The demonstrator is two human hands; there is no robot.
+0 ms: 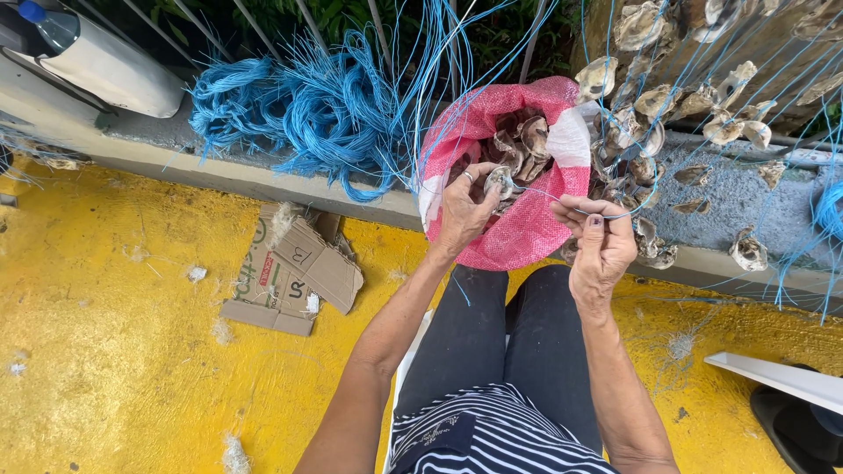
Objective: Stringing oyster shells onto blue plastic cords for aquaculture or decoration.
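Yellow floor (114, 351), pink mesh sack (518, 233) of shells; left hand (465, 206) pinches an oyster shell (500, 180), right hand (601, 241) nips blue twine (562, 200); mid-threading, seemingly; next needs steady aim.

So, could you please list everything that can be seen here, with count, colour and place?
mesh sack: one, pink, ahead of the knees, holding shells
strung shells: many, grey-brown, upper right, on blue strings
twine bundle: one, blue, upper middle
cardboard: one flattened piece, brown, on the yellow floor
bottle: one, clear with blue cap, top left
left hand: holds a shell
right hand: pinches a blue string
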